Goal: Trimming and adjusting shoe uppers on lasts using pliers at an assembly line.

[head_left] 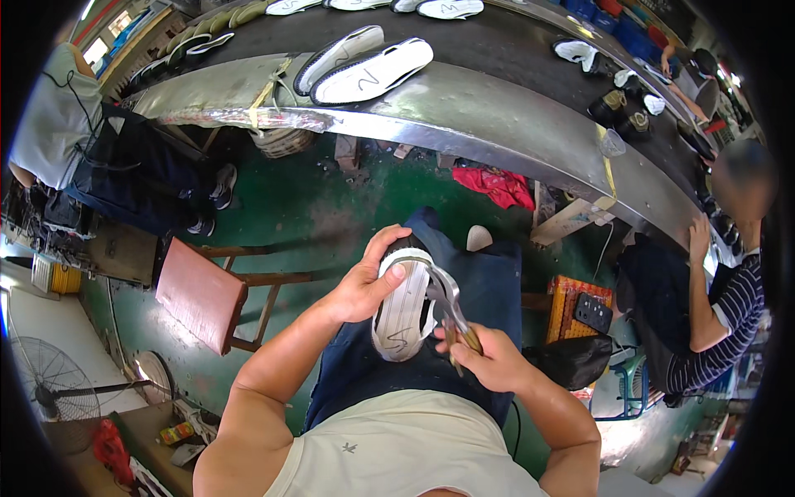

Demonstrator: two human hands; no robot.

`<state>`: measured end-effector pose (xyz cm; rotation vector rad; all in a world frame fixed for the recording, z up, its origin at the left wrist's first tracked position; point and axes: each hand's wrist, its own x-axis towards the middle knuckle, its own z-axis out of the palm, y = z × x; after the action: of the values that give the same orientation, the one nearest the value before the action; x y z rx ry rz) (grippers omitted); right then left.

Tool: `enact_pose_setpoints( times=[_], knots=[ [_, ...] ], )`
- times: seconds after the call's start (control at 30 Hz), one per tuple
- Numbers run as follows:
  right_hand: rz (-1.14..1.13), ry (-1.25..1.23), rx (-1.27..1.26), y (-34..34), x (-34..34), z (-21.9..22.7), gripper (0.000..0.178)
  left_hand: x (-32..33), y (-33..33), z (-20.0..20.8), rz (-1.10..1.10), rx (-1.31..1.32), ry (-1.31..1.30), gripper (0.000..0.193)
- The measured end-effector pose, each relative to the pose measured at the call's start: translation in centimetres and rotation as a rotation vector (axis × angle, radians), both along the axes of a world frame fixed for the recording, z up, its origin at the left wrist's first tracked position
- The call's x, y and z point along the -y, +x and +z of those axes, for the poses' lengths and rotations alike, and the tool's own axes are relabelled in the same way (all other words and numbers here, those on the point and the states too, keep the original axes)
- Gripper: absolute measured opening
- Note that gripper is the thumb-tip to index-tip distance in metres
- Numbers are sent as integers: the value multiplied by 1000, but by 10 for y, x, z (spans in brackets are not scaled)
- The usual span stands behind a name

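Note:
My left hand (368,286) is closed around the heel end of a shoe (402,313) above my lap. Its pale underside, marked with a dark pen line, faces up, and my thumb presses on it. My right hand (487,358) grips the handles of a pair of metal lasting pincers (448,298). The curved head of the pincers touches the shoe's right edge near the middle. Whether the jaws are closed on the shoe's material I cannot tell. Part of the dark upper is hidden under the shoe and behind my fingers.
Ahead, a metal-edged conveyor bench (464,124) carries a pair of white-soled shoes (373,73) and several others. A pink-topped stool (201,294) stands left. A phone (593,312) lies on an orange woven seat at right. One person stands left; another works at the bench on the right.

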<state>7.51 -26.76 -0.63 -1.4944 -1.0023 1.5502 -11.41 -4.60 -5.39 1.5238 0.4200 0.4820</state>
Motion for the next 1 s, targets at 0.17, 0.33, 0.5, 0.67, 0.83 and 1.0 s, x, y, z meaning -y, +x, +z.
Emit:
enact_pose_setpoints(
  times=[0.17, 0.33, 0.5, 0.67, 0.83, 1.0],
  knots=[
    [39, -22, -241, 2, -34, 7, 30, -3, -9, 13, 25, -52, 251, 56],
    [117, -120, 60, 2, -52, 10, 25, -10, -13, 8, 33, -51, 233, 48],
    [32, 325, 615, -4, -52, -68, 31, -19, -4, -19, 64, 67, 168, 40],
    [-27, 399, 727, -17, -54, -54, 37, -31, -11, -27, 44, 98, -14, 40],
    [134, 97, 767, -7, -60, -24, 36, -28, 4, -35, 135, 15, -159, 40],
    [153, -157, 299, 10, -67, 6, 36, -35, 5, -36, 205, -43, -265, 38]
  ],
)
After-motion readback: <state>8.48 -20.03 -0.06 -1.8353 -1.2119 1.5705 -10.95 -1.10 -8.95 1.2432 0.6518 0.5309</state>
